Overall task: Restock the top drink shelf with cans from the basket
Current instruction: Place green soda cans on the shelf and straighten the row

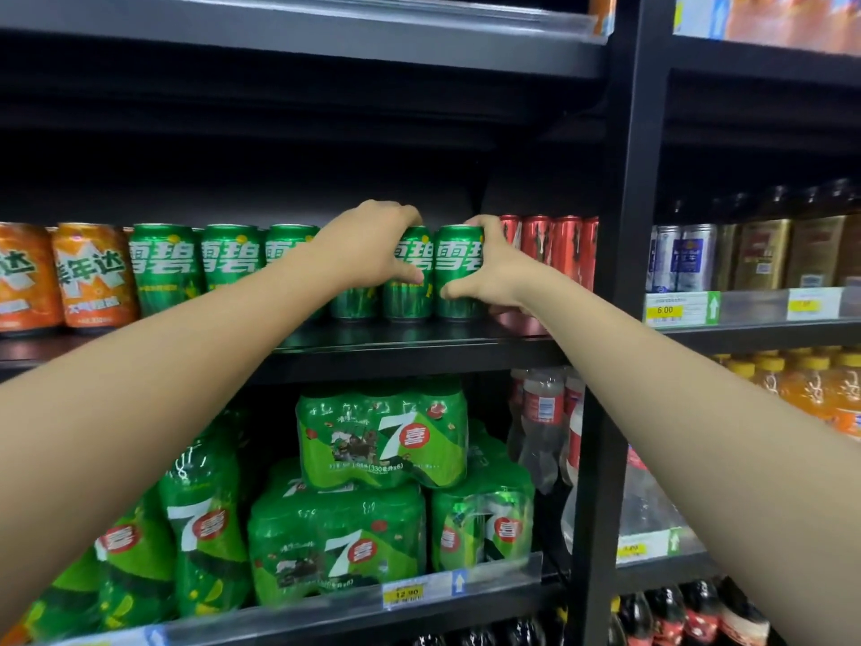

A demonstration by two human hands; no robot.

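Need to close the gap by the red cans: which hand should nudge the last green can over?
Right. The right hand already grips the end green can next to the red cans; the left hand grips the neighbouring green can.

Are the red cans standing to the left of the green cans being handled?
No, the red cans stand right of the green cans, beside the right hand.

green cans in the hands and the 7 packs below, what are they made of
Green cans: probably thin metal, glossy printed finish, with streaky vertical highlights and a silvery rim. 7 multipacks: cans seemingly wrapped in shiny plastic film, going by its wrinkles and glare.
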